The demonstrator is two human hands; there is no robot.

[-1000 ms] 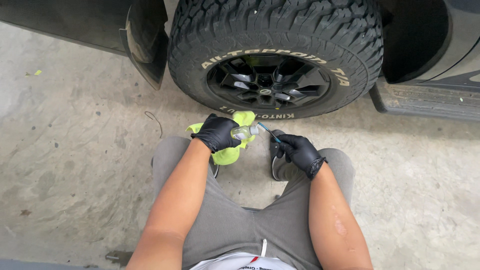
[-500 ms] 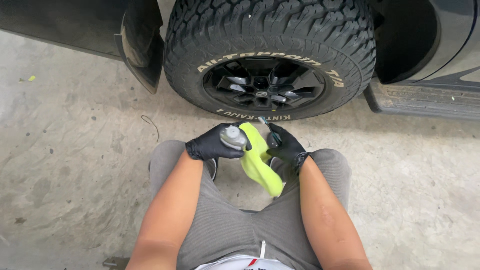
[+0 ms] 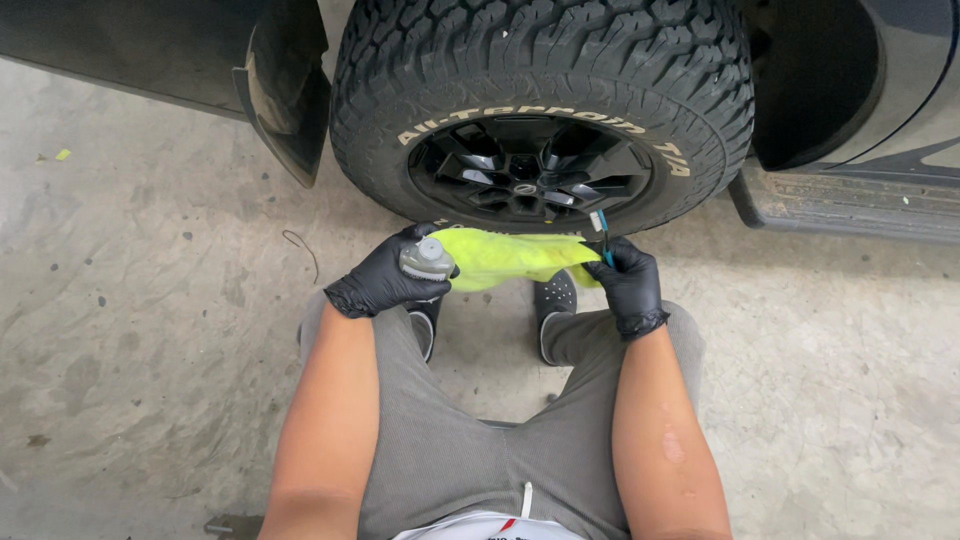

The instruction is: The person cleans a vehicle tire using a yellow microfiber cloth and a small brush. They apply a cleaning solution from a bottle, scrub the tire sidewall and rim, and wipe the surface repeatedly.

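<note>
Centre of frame: a yellow-green cloth (image 3: 510, 258) is stretched between two black-gloved hands, just below the tyre (image 3: 540, 110) of a dark vehicle. The left hand (image 3: 385, 280), at centre left, is closed around a small grey round brush (image 3: 427, 258) and pinches the cloth's left end. The right hand (image 3: 625, 280), at centre right, grips the cloth's right end together with a thin blue-handled brush (image 3: 600, 232) whose bristled tip points up toward the black wheel rim (image 3: 530, 170). The cloth hangs above the person's shoes (image 3: 555, 300), close to the tyre's sidewall. Bare concrete floor (image 3: 150, 330) extends to the left and right of the grey-trousered legs.
</note>
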